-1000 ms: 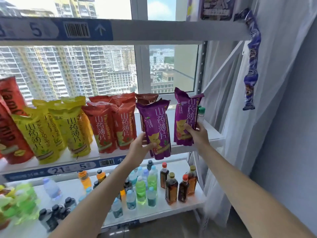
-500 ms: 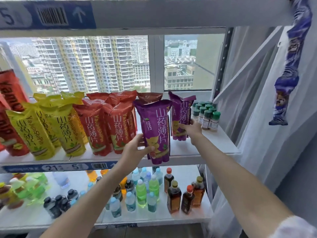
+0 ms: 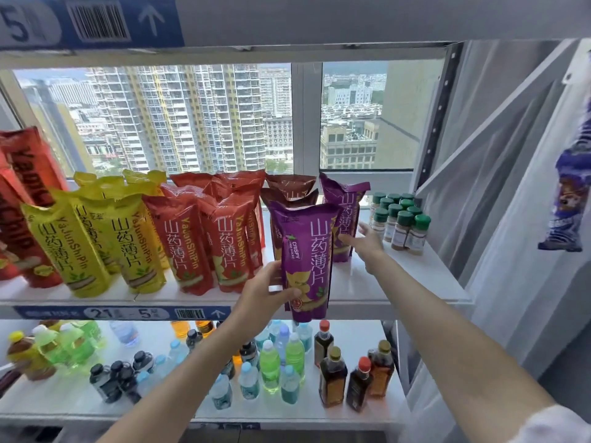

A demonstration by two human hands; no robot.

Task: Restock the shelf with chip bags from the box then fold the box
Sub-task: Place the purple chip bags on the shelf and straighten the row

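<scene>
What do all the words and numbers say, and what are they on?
"山药薄片" and "CRISPY": purple bag gripped by the left hand.
"山药薄片", "YaJunShiPin": yellow bags and red bags.
"5": top shelf label.
"21", "5": middle shelf label; its small characters are blurred.
Big red bag: letters cut off.
Spice jars, bottles: too small to read.

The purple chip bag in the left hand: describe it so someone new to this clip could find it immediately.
Start at the middle shelf in front of the window, with its row of yellow, red, brown and purple bags. Near its right end, the left hand grips the purple chip bag. Unlike the second purple bag standing further back by the right hand, it overhangs the shelf's front edge.
</scene>
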